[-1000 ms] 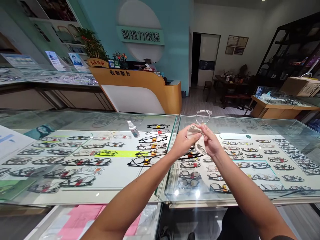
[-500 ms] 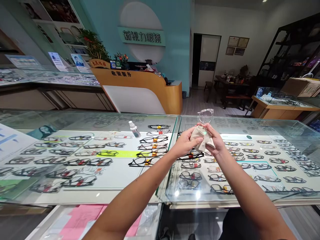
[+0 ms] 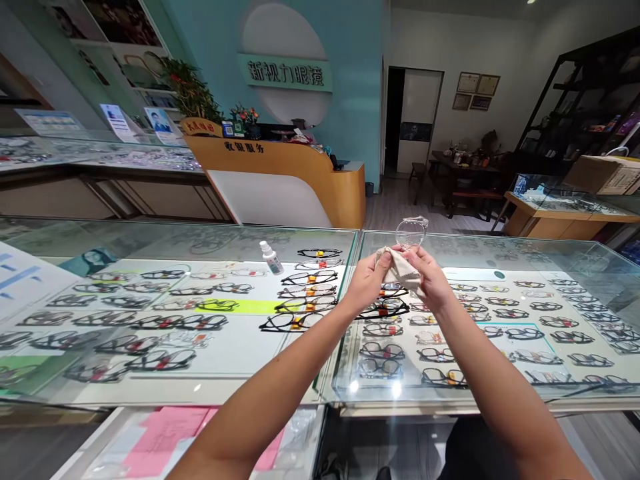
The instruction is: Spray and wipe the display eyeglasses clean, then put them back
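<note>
Clear-framed eyeglasses [image 3: 411, 233] are held up on end above the glass counter, one round lens showing over my fingers. My right hand [image 3: 431, 279] is closed on their lower part, with the thumb and fingers pinched together. A beige cleaning cloth [image 3: 401, 268] hangs in folds between both hands and touches the glasses. My left hand [image 3: 367, 280] pinches the cloth's left side between thumb and fingers. The lower lens is hidden by the cloth and fingers. To the left, a small white bottle [image 3: 271, 258] stands upright on the counter.
Beneath my forearms, the glass display counter [image 3: 330, 390] holds rows of eyeglasses [image 3: 309, 303]. An open drawer [image 3: 107, 443] with pink papers [image 3: 167, 440] juts out below at left. A wooden cashier desk [image 3: 280, 157] stands beyond the counter, and a cardboard box [image 3: 603, 175] sits at far right.
My left hand has shifted slightly left, and its thumb has come off the cloth's front. The bunched cloth is now drawn out between the hands. The glasses stay almost in place.
</note>
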{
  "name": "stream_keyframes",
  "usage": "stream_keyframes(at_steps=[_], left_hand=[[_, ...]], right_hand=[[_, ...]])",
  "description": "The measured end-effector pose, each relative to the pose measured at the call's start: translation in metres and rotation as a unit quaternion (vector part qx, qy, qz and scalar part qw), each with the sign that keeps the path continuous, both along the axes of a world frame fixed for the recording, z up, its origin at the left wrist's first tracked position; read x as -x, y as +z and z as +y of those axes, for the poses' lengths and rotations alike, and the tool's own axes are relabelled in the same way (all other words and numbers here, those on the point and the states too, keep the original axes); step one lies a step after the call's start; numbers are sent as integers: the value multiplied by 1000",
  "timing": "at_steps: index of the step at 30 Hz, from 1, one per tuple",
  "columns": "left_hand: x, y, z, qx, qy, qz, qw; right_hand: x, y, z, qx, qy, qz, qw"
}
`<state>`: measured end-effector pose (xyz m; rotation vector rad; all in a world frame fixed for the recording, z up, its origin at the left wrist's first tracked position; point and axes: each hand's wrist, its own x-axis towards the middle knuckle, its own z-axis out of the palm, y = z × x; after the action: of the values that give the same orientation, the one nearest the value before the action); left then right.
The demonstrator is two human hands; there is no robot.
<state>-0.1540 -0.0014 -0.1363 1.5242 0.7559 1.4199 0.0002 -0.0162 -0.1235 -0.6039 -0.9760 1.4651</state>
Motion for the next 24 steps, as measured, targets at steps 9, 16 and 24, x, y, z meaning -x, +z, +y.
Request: stream_keyframes(at_steps=[9, 16, 24], left_hand=[[7, -2, 16, 64, 5, -72, 995], [22, 6, 23, 72, -87, -51, 992], [29, 16, 13, 78, -130, -13, 988]], right_hand=[[-4, -5, 9, -115, -32, -170, 978], [-5, -3, 6, -76, 22, -170, 982], [-1, 0, 0, 2, 82, -110, 991]])
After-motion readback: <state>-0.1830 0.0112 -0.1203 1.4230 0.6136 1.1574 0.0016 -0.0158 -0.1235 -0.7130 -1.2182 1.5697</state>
